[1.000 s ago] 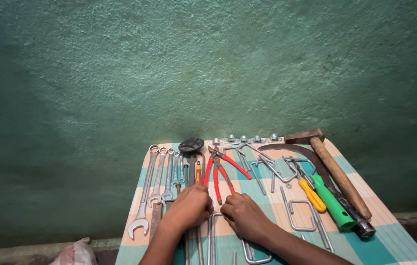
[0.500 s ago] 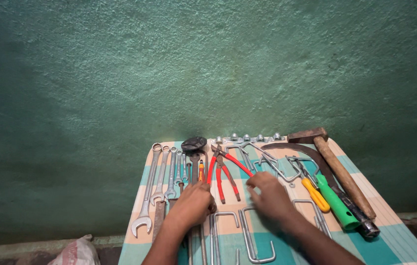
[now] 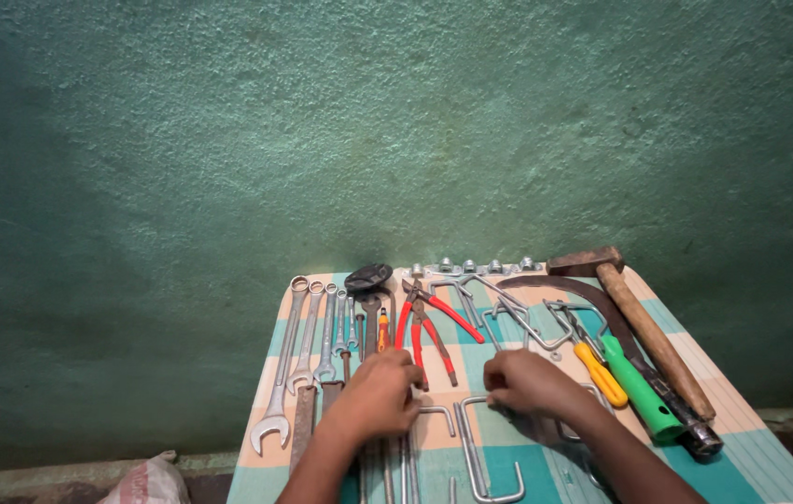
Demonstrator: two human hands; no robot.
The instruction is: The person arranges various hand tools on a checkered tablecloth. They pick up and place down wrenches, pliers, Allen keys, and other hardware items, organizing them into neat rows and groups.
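Right now my left hand [image 3: 379,392] lies curled over the near ends of the grey metal rods [image 3: 407,439] beside the spanners [image 3: 308,350]; whether it truly clasps one I cannot tell, since the fingers fold under. My right hand [image 3: 529,383] is pinched shut on a bent steel hook [image 3: 471,439], its fingertips at the hook's upper corner, while the long leg runs toward me on the checked tablecloth [image 3: 742,448]. The red-handled pliers [image 3: 424,327] sit just beyond my knuckles, and the yellow-handled screwdriver [image 3: 597,369] and green-handled tool [image 3: 639,392] lie just right of my wrist. As I judge it, the risk is crowding: dragging the hook sideways could snag the neighbouring hooks or knock the pliers askew, and a sweep of my forearm could roll the screwdriver toward the hammer [image 3: 644,322] and the table edge
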